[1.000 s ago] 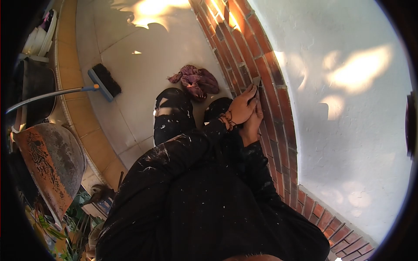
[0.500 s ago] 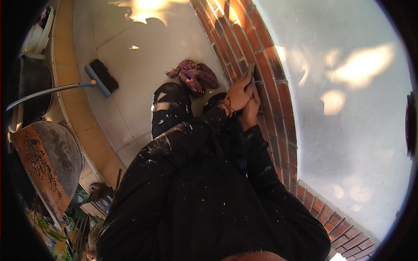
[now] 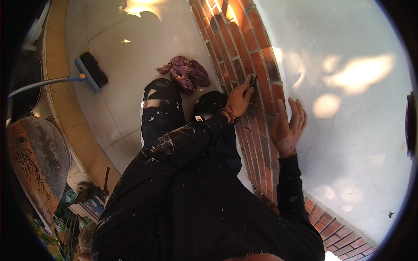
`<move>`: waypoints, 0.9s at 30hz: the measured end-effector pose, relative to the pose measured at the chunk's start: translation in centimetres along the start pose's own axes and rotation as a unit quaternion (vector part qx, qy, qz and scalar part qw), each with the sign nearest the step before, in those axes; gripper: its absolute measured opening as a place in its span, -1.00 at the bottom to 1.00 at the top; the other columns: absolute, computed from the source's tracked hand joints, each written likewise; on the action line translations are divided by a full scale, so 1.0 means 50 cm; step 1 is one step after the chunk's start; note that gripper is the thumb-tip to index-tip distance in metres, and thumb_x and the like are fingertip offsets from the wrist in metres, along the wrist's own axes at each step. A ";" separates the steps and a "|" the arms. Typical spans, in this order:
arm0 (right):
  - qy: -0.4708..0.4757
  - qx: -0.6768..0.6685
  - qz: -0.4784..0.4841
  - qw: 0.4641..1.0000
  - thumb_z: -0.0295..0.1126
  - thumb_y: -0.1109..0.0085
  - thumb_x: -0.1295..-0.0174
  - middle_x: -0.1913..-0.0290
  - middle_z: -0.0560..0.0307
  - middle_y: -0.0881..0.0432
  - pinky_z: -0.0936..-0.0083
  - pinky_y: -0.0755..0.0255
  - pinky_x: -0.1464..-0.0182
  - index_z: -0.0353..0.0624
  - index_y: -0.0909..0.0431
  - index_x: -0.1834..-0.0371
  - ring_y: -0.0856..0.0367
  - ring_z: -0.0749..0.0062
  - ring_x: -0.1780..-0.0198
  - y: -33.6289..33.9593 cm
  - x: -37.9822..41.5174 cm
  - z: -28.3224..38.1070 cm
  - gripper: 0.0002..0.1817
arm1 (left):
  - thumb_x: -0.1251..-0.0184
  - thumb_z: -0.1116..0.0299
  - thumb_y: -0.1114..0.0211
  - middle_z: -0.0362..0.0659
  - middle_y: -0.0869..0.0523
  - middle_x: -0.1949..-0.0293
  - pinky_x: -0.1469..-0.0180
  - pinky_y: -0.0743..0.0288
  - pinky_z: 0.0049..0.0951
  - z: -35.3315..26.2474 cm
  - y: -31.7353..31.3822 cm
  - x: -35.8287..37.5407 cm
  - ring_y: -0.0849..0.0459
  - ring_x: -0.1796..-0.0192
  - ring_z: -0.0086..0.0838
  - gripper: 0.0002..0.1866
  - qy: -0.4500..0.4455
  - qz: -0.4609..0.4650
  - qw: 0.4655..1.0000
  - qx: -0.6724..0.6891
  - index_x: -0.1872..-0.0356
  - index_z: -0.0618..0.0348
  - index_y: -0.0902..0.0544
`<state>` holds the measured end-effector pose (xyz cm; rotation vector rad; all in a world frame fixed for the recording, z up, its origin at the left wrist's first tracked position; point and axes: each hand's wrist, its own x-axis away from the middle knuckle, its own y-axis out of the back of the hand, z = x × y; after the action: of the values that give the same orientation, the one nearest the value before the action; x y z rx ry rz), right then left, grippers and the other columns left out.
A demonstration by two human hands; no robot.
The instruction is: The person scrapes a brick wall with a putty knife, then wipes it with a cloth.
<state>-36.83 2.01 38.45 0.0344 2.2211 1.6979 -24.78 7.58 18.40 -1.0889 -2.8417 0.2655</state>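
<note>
My left hand [image 3: 239,101], with a bracelet at the wrist, is closed on a small flat piece [image 3: 252,79] with a dark face. It presses this against the red brick band [image 3: 261,87] at the foot of the white wall. To its right is my right hand [image 3: 289,128], open with fingers apart at the border between the bricks and the white wall [image 3: 339,143]. Nothing shows in it. A crumpled purple-red cloth [image 3: 186,74] lies on the tiled floor beyond my knees.
A blue-backed broom [image 3: 90,71] with black bristles lies on the floor at the left, near a tan tiled edge [image 3: 65,104]. Past this edge are a worn orange-and-grey curved object [image 3: 39,161] and some plants [image 3: 65,217]. My dark-clothed legs reach across the floor.
My hands were together over the bricks. The right one has moved away to the right and opened beside the white wall. The left one still holds the flat piece, now slightly lower in view.
</note>
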 end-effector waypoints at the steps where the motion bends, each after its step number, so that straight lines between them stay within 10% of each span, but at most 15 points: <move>1: 0.060 0.104 0.009 0.993 -0.37 -0.19 -0.47 -0.55 -0.14 -0.43 -0.07 -0.23 -0.57 -0.09 -0.42 -0.62 -0.29 -0.07 -0.66 0.012 0.004 -0.021 -0.37 | -0.73 0.22 -0.15 0.30 -0.72 -0.19 -0.27 -0.56 -0.16 0.000 -0.010 0.003 -0.73 -0.21 0.16 -0.39 0.007 -0.010 1.000 0.005 -0.70 -0.08 -0.30; 9: 0.106 0.135 0.113 0.979 -0.20 -0.23 -0.50 -0.64 -0.15 -0.28 -0.12 -0.11 -0.67 -0.01 -0.27 -0.72 -0.16 -0.07 -0.73 -0.041 0.020 -0.048 -0.26 | -0.73 0.24 -0.15 0.29 -0.74 -0.03 -0.24 -0.58 -0.13 0.015 -0.008 -0.033 -0.75 -0.13 0.13 -0.38 -0.029 -0.069 0.997 -0.009 -0.71 -0.06 -0.28; 15: 0.101 0.141 0.101 0.980 -0.19 -0.28 -0.47 -0.65 -0.16 -0.26 -0.12 -0.13 -0.66 0.00 -0.28 -0.72 -0.17 -0.06 -0.72 -0.047 0.015 -0.050 -0.24 | -0.68 0.19 -0.24 0.30 -0.70 -0.28 -0.28 -0.57 -0.09 0.020 -0.032 0.011 -0.76 -0.22 0.06 -0.35 -0.018 -0.075 0.997 -0.003 -0.71 -0.18 -0.30; 17: 0.102 0.145 0.107 0.978 -0.18 -0.29 -0.47 -0.65 -0.15 -0.26 -0.12 -0.13 -0.66 0.00 -0.28 -0.72 -0.17 -0.06 -0.72 -0.036 0.028 -0.047 -0.23 | -0.70 0.18 -0.23 0.28 -0.72 -0.28 -0.21 -0.61 -0.09 -0.007 -0.020 -0.014 -0.81 -0.16 -0.04 -0.36 0.129 -0.032 0.982 0.138 -0.71 -0.25 -0.30; 27: 0.113 0.184 0.098 0.971 -0.10 -0.11 -0.58 -0.65 -0.15 -0.25 -0.06 -0.12 -0.67 -0.04 -0.27 -0.72 -0.15 -0.01 -0.74 -0.045 0.024 -0.050 -0.31 | -0.74 0.18 -0.15 0.32 -0.76 -0.19 -0.14 -0.61 -0.07 -0.018 0.014 -0.034 -0.82 -0.12 -0.03 -0.38 0.234 0.016 0.965 0.115 -0.72 -0.13 -0.27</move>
<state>-38.25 -0.70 36.61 0.1645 2.7606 1.4138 -22.94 7.09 19.10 -0.9942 -2.3149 0.2865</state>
